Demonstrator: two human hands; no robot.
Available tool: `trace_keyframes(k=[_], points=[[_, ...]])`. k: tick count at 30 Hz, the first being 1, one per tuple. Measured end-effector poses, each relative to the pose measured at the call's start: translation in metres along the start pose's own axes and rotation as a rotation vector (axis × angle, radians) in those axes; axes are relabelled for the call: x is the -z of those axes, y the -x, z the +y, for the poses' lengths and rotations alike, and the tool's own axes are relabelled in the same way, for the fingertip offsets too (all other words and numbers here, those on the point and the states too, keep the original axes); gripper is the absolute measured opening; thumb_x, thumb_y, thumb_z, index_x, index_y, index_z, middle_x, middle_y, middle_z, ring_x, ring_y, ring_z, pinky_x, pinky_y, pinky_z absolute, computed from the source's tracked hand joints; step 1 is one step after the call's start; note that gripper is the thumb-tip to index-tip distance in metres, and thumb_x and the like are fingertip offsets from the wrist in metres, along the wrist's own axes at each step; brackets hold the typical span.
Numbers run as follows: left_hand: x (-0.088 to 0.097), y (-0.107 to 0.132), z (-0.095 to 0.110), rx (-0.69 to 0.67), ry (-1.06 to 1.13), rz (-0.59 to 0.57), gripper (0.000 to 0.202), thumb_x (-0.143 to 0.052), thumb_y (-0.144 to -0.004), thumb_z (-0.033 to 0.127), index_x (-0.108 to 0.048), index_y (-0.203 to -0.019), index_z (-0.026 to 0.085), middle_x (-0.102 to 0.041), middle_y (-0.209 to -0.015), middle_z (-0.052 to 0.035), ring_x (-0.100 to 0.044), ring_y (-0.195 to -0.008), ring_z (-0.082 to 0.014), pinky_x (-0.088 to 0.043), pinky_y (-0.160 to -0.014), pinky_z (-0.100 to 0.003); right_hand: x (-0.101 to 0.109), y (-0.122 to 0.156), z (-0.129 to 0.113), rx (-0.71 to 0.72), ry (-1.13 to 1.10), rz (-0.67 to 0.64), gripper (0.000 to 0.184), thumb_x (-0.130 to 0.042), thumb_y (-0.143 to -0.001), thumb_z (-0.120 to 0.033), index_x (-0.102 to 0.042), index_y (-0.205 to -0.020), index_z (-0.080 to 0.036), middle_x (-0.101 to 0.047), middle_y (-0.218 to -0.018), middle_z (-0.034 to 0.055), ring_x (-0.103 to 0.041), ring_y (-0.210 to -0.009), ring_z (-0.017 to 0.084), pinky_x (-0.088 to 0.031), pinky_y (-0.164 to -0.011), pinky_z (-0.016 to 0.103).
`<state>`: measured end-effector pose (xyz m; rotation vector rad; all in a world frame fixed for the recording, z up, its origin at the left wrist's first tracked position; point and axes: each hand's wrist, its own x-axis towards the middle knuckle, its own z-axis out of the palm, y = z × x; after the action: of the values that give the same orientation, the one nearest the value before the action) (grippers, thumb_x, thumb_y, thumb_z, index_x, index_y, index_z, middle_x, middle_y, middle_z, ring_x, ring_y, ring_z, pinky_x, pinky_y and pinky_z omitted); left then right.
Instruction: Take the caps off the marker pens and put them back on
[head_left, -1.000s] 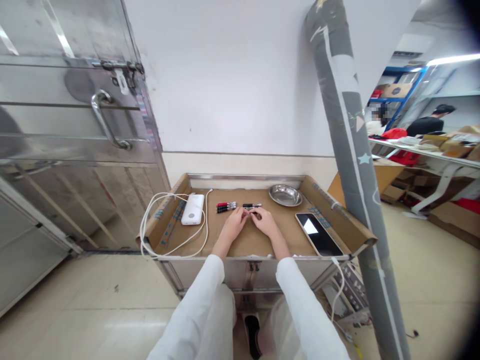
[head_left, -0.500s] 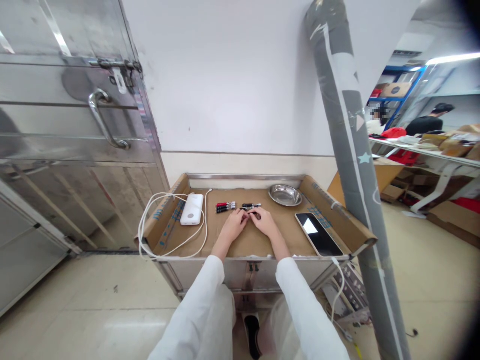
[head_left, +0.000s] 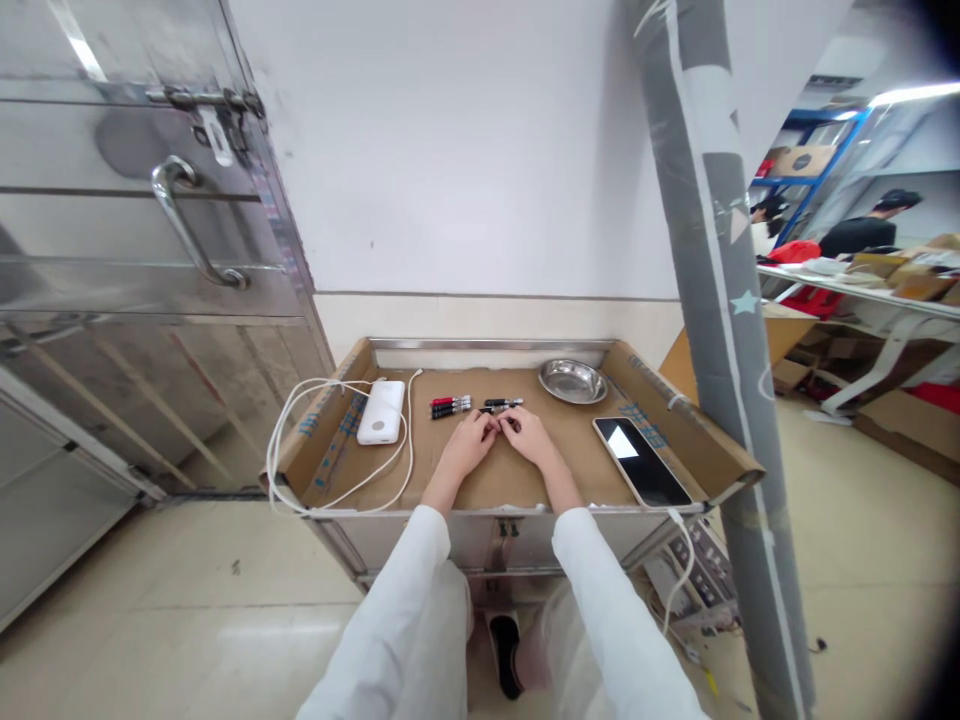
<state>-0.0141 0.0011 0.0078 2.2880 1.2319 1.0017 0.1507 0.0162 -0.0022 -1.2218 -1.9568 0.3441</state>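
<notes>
My left hand and my right hand meet at the fingertips over the middle of the cardboard-lined cart top. Both have their fingers curled and pinched together; whatever is between them is too small and hidden to name. Just beyond the fingertips lie black pens with silvery ends, partly covered by my fingers. To the left, apart from my left hand, several red and black pens lie side by side. A shallow metal dish sits behind and right of my right hand.
A white power bank with a looped white cable lies at the left. A phone rests at the right, a cable below it. One wrapped grey roll leans by the cart's right side. People sit in the far right background.
The view has shifted slightly. My hands remain together at the same spot by the black pens, with only small finger movement.
</notes>
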Motion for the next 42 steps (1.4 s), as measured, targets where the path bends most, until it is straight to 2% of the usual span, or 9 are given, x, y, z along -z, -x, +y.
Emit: trace_keyframes(k=[8, 15, 20, 27, 36, 42], points=[[-0.010, -0.004, -0.012, -0.031, 0.033, 0.077, 0.012, -0.049, -0.084, 0.012, -0.055, -0.092, 0.018, -0.055, -0.090, -0.0041, -0.057, -0.084, -0.0168, -0.048, -0.087, -0.036, 0.001, 0.002, 0.003, 0.016, -0.041, 0.007, 0.020, -0.046, -0.084, -0.020, -0.065, -0.089, -0.022, -0.065, -0.090, 0.0042, -0.057, -0.075, 0.015, -0.045, -0.073, 0.028], [-0.011, -0.005, -0.017, 0.039, 0.005, 0.132, 0.013, -0.052, -0.082, 0.007, -0.058, -0.090, 0.016, -0.055, -0.090, -0.0058, -0.058, -0.086, -0.0180, -0.048, -0.088, -0.038, 0.002, 0.003, 0.001, 0.017, -0.111, 0.018, 0.021, -0.047, -0.085, -0.021, -0.067, -0.092, -0.022, -0.067, -0.095, 0.0044, -0.060, -0.085, 0.016, -0.045, -0.080, 0.030], [-0.010, -0.006, -0.016, 0.043, -0.039, 0.123, 0.008, -0.053, -0.084, 0.010, -0.059, -0.085, 0.015, -0.053, -0.086, -0.0049, -0.057, -0.086, -0.0179, -0.047, -0.090, -0.037, 0.003, 0.002, 0.003, -0.011, -0.124, 0.015, 0.019, -0.052, -0.083, -0.022, -0.068, -0.093, -0.023, -0.070, -0.096, 0.0026, -0.062, -0.083, 0.017, -0.046, -0.081, 0.030], [-0.007, -0.004, -0.010, 0.009, -0.059, 0.086, 0.008, -0.052, -0.086, 0.014, -0.059, -0.088, 0.017, -0.053, -0.090, -0.0043, -0.057, -0.090, -0.0179, -0.047, -0.089, -0.035, 0.001, 0.002, 0.007, -0.032, -0.114, 0.022, 0.020, -0.054, -0.081, -0.023, -0.070, -0.093, -0.025, -0.072, -0.093, 0.0013, -0.065, -0.079, 0.017, -0.049, -0.078, 0.029], [-0.002, -0.002, -0.002, 0.065, -0.133, 0.175, 0.010, -0.048, -0.088, 0.014, -0.057, -0.092, 0.015, -0.054, -0.097, -0.0089, -0.055, -0.099, -0.0213, -0.048, -0.090, -0.039, 0.003, 0.003, 0.003, -0.071, -0.116, 0.013, 0.021, -0.055, -0.083, -0.027, -0.070, -0.098, -0.027, -0.072, -0.099, 0.0006, -0.067, -0.085, 0.018, -0.049, -0.084, 0.031], [-0.002, -0.002, -0.004, 0.061, -0.122, 0.168, 0.010, -0.047, -0.088, 0.015, -0.056, -0.092, 0.017, -0.055, -0.098, -0.0083, -0.057, -0.095, -0.0200, -0.050, -0.088, -0.039, 0.002, 0.003, 0.004, -0.057, -0.110, 0.002, 0.020, -0.055, -0.083, -0.025, -0.070, -0.095, -0.029, -0.072, -0.098, -0.0010, -0.067, -0.086, 0.018, -0.050, -0.083, 0.031]])
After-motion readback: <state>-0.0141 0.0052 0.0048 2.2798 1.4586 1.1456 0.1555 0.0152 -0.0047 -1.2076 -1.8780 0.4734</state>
